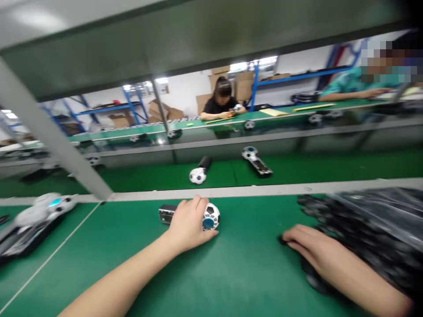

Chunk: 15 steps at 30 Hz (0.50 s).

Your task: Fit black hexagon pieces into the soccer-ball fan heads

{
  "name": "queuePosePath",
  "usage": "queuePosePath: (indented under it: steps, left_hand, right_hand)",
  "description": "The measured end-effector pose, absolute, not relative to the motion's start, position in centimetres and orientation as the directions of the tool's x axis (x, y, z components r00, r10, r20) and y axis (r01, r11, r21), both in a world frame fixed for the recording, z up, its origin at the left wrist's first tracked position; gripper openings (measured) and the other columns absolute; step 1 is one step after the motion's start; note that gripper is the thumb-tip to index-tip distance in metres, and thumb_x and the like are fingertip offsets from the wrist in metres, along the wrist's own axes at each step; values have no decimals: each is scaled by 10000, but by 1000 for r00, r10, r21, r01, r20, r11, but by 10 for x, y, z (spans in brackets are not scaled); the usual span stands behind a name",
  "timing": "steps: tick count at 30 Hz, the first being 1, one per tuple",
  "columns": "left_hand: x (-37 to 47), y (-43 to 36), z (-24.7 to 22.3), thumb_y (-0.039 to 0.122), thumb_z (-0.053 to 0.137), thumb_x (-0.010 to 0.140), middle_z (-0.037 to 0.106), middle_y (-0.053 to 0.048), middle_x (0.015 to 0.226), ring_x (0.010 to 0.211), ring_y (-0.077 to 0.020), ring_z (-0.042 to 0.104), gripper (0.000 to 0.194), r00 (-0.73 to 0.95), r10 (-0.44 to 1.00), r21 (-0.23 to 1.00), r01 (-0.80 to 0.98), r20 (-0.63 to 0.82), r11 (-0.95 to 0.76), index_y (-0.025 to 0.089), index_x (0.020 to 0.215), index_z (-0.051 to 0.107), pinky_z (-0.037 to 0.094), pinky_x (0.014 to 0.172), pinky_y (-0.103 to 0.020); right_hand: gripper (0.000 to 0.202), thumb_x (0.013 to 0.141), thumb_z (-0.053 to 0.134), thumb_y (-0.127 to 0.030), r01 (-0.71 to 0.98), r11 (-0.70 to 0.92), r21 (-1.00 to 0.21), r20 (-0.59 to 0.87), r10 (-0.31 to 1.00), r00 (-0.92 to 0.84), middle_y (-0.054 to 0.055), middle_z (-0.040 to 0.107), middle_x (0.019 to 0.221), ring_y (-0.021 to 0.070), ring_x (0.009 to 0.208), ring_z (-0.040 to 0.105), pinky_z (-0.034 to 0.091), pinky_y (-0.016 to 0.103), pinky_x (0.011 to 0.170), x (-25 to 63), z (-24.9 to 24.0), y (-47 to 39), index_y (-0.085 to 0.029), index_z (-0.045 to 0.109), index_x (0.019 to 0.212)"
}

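My left hand (190, 222) is wrapped over a device with a soccer-ball-patterned head (212, 215), which lies on the green tabletop (211, 277). The device's dark rectangular end (166, 214) sticks out to the left of my fingers. On the right, my right hand (310, 244) has its fingers pressed together around a small black part (282, 239), blurred by motion. It is at the left edge of a pile of black parts (373, 246), partly under clear plastic.
Beyond the table's pale edge (231, 192), two soccer-patterned devices (198, 175) (256, 162) lie on a green belt. More devices (39, 218) rest at left by a slanted grey post (59, 132). Two people sit across, behind another bench.
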<state>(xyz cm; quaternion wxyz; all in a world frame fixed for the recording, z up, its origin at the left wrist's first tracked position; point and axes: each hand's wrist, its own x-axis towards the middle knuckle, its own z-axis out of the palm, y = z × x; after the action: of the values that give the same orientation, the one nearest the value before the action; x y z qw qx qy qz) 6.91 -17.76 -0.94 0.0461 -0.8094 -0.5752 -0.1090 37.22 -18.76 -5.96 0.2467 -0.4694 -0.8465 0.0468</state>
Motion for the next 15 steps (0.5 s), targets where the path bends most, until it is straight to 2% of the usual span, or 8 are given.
queuePosePath:
  steps: [3, 5, 8, 10, 12, 15]
  left_hand:
    - [76, -163, -6, 402, 651, 640, 546, -103, 1169, 1058, -298, 521, 733, 425, 901, 135, 891, 82, -433, 207, 1285, 364, 411, 882, -397]
    - [65, -158, 3, 288, 633, 652, 544, -61, 1215, 1072, -272, 535, 752, 484, 873, 193, 864, -63, -465, 279, 1326, 300, 431, 853, -350]
    - [52, -159, 12, 203, 540, 689, 657, -18, 1002, 877, -251, 623, 543, 469, 855, 160, 882, -220, -443, 305, 1213, 443, 468, 684, -302]
    - [58, -165, 9, 208, 483, 726, 666, -56, 941, 800, -264, 630, 471, 407, 894, 92, 913, -187, -397, 238, 1196, 460, 467, 644, -322]
    - [76, -172, 1, 236, 456, 757, 625, -127, 1046, 866, -295, 611, 536, 337, 938, 67, 941, -85, -332, 154, 1279, 367, 469, 704, -379]
    - [112, -183, -11, 341, 515, 752, 515, -160, 1208, 1050, -316, 519, 721, 367, 930, 182, 917, -36, -355, 136, 1371, 206, 433, 849, -429]
  right_hand:
    - [115, 847, 526, -178, 817, 535, -215, 187, 844, -503, 27, 630, 819, 197, 762, 597, 501, 316, 676, 373, -52, -188, -230, 628, 854]
    - [44, 826, 569, -199, 843, 519, -143, 166, 852, -497, 45, 618, 819, 219, 766, 583, 492, 355, 681, 366, -49, -189, -198, 611, 815]
    - [71, 823, 574, -188, 849, 514, -122, 201, 850, -486, 56, 589, 844, 206, 766, 563, 485, 324, 649, 355, -48, -191, -172, 554, 757]
    - [111, 824, 561, -146, 847, 516, -130, 206, 849, -486, 45, 575, 808, 191, 738, 554, 475, 295, 610, 350, -49, -192, -174, 518, 726]
    - [139, 818, 549, -112, 848, 514, -132, 202, 851, -484, 27, 562, 748, 185, 695, 547, 461, 286, 573, 349, -50, -193, -183, 499, 709]
    - [130, 803, 526, -73, 837, 531, -134, 228, 838, -495, 25, 574, 746, 186, 684, 552, 451, 292, 574, 350, -51, -197, -190, 529, 745]
